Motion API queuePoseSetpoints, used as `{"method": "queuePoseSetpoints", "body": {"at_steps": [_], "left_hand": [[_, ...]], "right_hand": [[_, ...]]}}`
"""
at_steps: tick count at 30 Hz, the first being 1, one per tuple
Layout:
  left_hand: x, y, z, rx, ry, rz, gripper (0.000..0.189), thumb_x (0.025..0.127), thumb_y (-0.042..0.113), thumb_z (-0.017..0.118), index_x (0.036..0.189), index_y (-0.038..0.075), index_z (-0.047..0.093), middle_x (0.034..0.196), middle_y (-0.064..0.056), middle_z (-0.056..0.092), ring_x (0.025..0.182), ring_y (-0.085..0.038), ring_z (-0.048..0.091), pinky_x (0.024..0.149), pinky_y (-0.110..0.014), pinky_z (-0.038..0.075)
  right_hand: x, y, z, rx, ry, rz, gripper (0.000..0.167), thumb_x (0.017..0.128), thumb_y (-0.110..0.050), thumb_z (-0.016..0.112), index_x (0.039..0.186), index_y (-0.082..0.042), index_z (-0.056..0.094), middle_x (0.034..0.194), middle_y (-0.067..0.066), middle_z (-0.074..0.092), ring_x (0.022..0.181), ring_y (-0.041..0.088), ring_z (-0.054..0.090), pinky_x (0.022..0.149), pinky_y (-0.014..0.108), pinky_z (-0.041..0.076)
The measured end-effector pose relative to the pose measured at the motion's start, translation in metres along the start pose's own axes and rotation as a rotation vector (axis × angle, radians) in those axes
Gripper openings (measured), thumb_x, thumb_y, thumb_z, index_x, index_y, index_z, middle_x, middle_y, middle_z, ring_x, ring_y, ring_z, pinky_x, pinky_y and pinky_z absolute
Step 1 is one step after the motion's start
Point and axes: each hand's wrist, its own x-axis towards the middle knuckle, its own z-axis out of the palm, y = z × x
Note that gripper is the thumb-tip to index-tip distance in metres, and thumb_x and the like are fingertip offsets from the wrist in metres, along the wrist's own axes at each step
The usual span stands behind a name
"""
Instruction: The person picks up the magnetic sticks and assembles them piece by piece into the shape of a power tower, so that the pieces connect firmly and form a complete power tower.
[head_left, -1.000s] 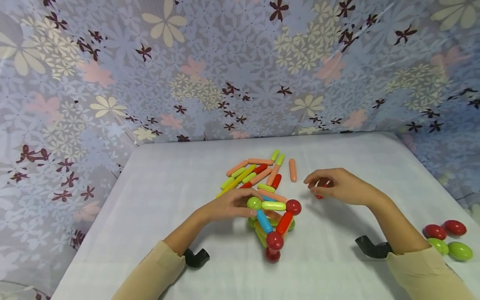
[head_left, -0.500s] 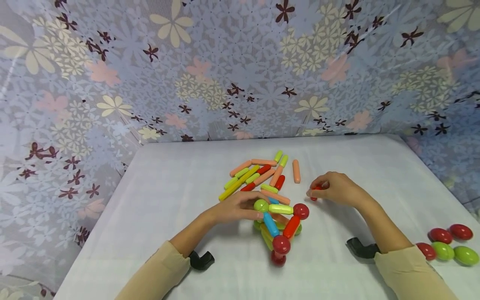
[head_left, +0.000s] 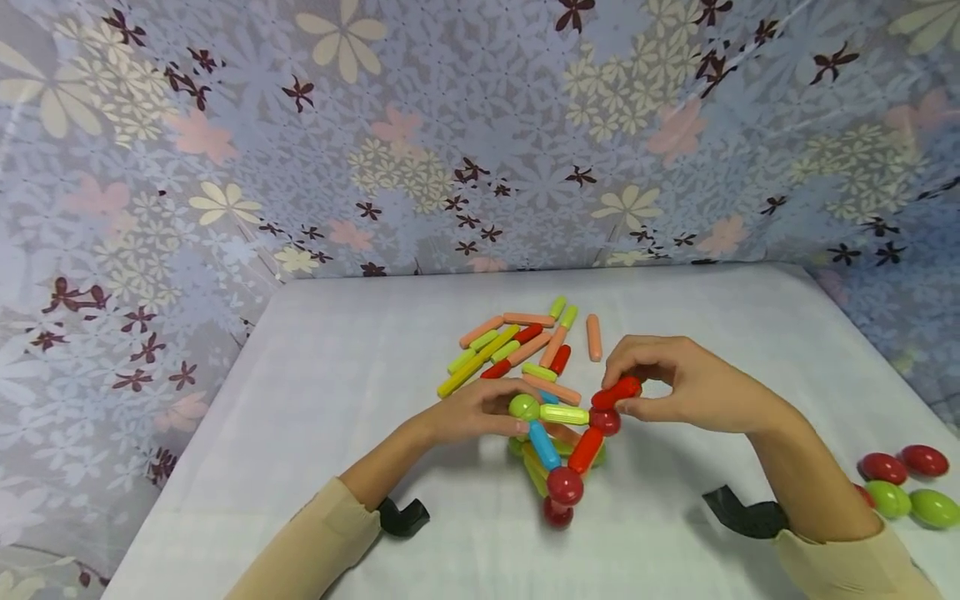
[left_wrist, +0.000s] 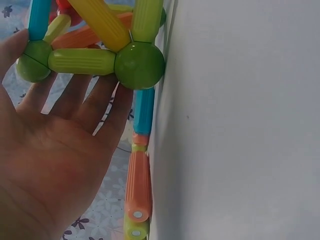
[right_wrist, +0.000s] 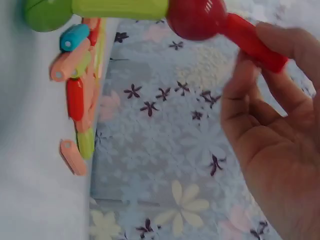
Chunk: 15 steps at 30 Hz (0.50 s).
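Note:
A ball-and-stick frame of magnetic building rods stands in the middle of the table. Its upper triangle has a green ball (head_left: 524, 407), a red ball (head_left: 605, 422) at the right corner and another red ball (head_left: 565, 485) in front. My left hand (head_left: 468, 413) holds the green corner, with the thumb on the upper green ball (left_wrist: 33, 61) and fingers behind the frame in the left wrist view. Between thumb and fingers, my right hand (head_left: 693, 387) pinches a short red magnetic rod (head_left: 618, 392). That rod's end touches the right red ball (right_wrist: 198, 16) in the right wrist view.
Behind the frame lies a heap of loose rods, among them a yellow rod (head_left: 468, 371) and a lone orange rod (head_left: 594, 337). Red and green balls (head_left: 924, 460) sit at the right table edge. A flowered cloth (head_left: 450, 142) hangs behind the table.
My right hand has moved left with the red rod, from beside the frame to its right red ball. The left hand keeps its hold on the green corner.

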Motion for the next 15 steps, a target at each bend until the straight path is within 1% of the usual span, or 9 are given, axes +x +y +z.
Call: {"method": "queuePoseSetpoints", "body": {"at_steps": [2, 3, 5, 7, 9, 11, 12, 15], "left_hand": [[0.0, 0.001, 0.001, -0.022, 0.003, -0.017, 0.038, 0.094, 0.032, 0.061, 0.125, 0.009, 0.059, 0.14, -0.015, 0.046, 0.128, -0.023, 0.042, 0.098, -0.038, 0.042], [0.0, 0.001, 0.001, -0.04, -0.001, -0.02, 0.038, 0.094, 0.03, 0.061, 0.125, 0.008, 0.059, 0.141, -0.012, 0.046, 0.128, -0.022, 0.042, 0.098, -0.038, 0.042], [0.0, 0.002, 0.002, -0.051, -0.001, -0.016, 0.037, 0.095, 0.029, 0.061, 0.125, 0.008, 0.059, 0.14, -0.006, 0.047, 0.127, -0.02, 0.043, 0.098, -0.037, 0.043], [0.0, 0.003, 0.002, -0.079, -0.016, 0.02, 0.035, 0.096, 0.023, 0.06, 0.126, 0.005, 0.058, 0.141, -0.003, 0.047, 0.129, -0.025, 0.041, 0.099, -0.039, 0.042], [0.001, 0.003, 0.003, -0.099, -0.036, 0.06, 0.032, 0.096, 0.017, 0.058, 0.125, 0.003, 0.057, 0.144, -0.002, 0.045, 0.132, -0.029, 0.036, 0.102, -0.041, 0.039], [0.001, 0.003, 0.003, -0.098, -0.047, 0.08, 0.032, 0.096, 0.014, 0.057, 0.126, 0.003, 0.056, 0.144, -0.002, 0.044, 0.133, -0.031, 0.035, 0.103, -0.042, 0.037], [0.001, 0.003, 0.003, -0.105, -0.051, 0.081, 0.033, 0.096, 0.013, 0.057, 0.128, 0.002, 0.055, 0.145, -0.005, 0.044, 0.133, -0.031, 0.034, 0.104, -0.042, 0.037], [-0.001, 0.002, 0.001, -0.072, -0.027, 0.024, 0.034, 0.096, 0.017, 0.059, 0.128, 0.004, 0.055, 0.138, -0.006, 0.049, 0.123, -0.022, 0.046, 0.098, -0.037, 0.042]], "right_hand": [[0.001, -0.004, 0.005, -0.006, -0.06, -0.019, 0.022, 0.088, -0.006, 0.07, 0.107, -0.017, 0.068, 0.102, 0.001, 0.062, 0.086, 0.019, 0.059, 0.076, 0.034, 0.052], [0.001, -0.006, 0.007, -0.015, -0.073, -0.011, 0.022, 0.088, -0.006, 0.07, 0.106, -0.018, 0.068, 0.102, 0.0, 0.061, 0.085, 0.018, 0.059, 0.075, 0.034, 0.052], [0.002, -0.009, 0.008, -0.027, -0.068, -0.01, 0.025, 0.087, -0.003, 0.07, 0.106, -0.019, 0.07, 0.102, 0.0, 0.06, 0.085, 0.017, 0.059, 0.073, 0.034, 0.052], [-0.001, -0.012, 0.006, -0.048, -0.044, -0.016, 0.027, 0.085, 0.001, 0.069, 0.105, -0.018, 0.07, 0.102, 0.001, 0.059, 0.085, 0.017, 0.058, 0.071, 0.034, 0.052], [-0.005, -0.015, 0.003, -0.067, -0.028, 0.013, 0.027, 0.085, 0.002, 0.069, 0.102, -0.019, 0.07, 0.101, -0.001, 0.058, 0.088, 0.016, 0.056, 0.07, 0.034, 0.052], [-0.007, -0.015, 0.002, -0.065, -0.041, 0.03, 0.026, 0.085, 0.002, 0.069, 0.101, -0.019, 0.07, 0.101, -0.001, 0.057, 0.088, 0.017, 0.057, 0.071, 0.035, 0.053], [-0.007, -0.015, 0.003, -0.072, -0.051, 0.039, 0.025, 0.086, 0.0, 0.069, 0.101, -0.02, 0.07, 0.1, -0.001, 0.057, 0.088, 0.017, 0.057, 0.071, 0.035, 0.053], [-0.002, -0.013, 0.009, -0.103, -0.077, 0.059, 0.018, 0.088, -0.011, 0.071, 0.101, -0.022, 0.07, 0.098, -0.003, 0.058, 0.083, 0.015, 0.059, 0.071, 0.034, 0.054]]}}
